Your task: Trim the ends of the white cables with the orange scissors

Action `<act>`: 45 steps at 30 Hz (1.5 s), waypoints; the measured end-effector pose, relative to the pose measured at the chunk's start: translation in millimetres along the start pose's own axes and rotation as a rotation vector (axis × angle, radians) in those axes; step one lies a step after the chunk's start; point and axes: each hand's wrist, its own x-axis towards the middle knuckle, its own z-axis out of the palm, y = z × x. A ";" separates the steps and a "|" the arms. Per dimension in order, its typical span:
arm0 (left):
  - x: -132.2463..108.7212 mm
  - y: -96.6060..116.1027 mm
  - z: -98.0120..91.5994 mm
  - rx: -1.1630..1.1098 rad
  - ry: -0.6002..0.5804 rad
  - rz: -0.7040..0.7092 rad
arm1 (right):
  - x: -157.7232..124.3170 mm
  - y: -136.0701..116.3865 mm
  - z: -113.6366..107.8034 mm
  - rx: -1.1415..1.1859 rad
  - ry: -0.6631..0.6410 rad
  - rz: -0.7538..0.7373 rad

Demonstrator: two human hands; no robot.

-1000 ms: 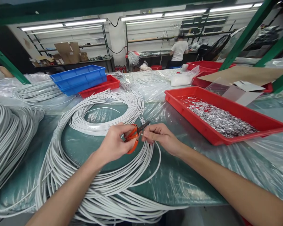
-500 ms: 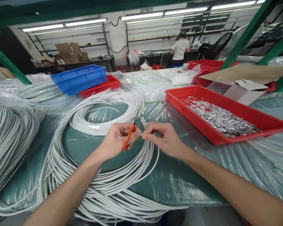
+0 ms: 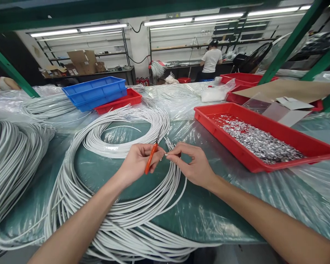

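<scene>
My left hand [image 3: 139,158] is closed around orange-handled scissors [image 3: 151,158], whose thin dark blades point up and away. Its thumb and forefinger also pinch near a tiny pale piece by the cable tip. Close beside it, my right hand [image 3: 195,165] pinches the end of a white cable [image 3: 183,187], which loops down toward the coil. The fingertips of both hands nearly meet, and the small detail between them is partly hidden. Below and around the hands lies a big coil of white cables [image 3: 134,209], and a second white coil [image 3: 115,147] lies just beyond.
A red tray [image 3: 228,146] of small shiny metal pieces stands to the right. Blue trays [image 3: 96,91] rest partly over a smaller red tray [image 3: 112,105]. A thick cable bundle [image 3: 13,161] lies at left. Green frame posts [image 3: 290,42] cross the view; a person [image 3: 211,60] is at a far bench.
The view has shifted slightly. Both hands stay almost in place, with a small turn at the fingertips and scissors; the pale tip between them looks different.
</scene>
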 end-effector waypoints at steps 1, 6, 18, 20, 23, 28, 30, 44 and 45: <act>-0.5 0.6 -0.3 0.033 0.007 0.014 | -0.2 -0.3 0.5 0.001 0.001 0.006; -0.9 -1.0 -1.1 0.170 0.023 0.077 | -2.6 -3.4 2.6 -0.058 0.015 -0.044; 0.9 -3.4 0.1 0.127 0.024 0.074 | -4.2 -6.7 4.0 -0.017 0.039 0.029; 1.6 -4.0 -0.3 0.107 0.022 0.072 | -3.9 -7.5 4.1 -0.005 0.042 0.041; 2.6 -4.3 -0.4 0.082 0.012 0.062 | -3.4 -7.4 3.9 0.002 0.053 0.048; 2.8 -3.0 0.3 0.051 0.028 0.030 | -3.6 -2.8 4.9 0.023 0.059 0.067; 2.5 -2.7 0.5 0.040 0.027 0.028 | -4.2 -1.3 6.2 0.034 0.051 0.084; 3.2 -5.2 -0.9 0.037 0.023 0.040 | -4.7 -0.6 8.7 0.040 0.063 0.112; 3.3 -5.4 -0.9 0.045 0.023 0.043 | -4.9 -0.1 8.7 0.045 0.072 0.113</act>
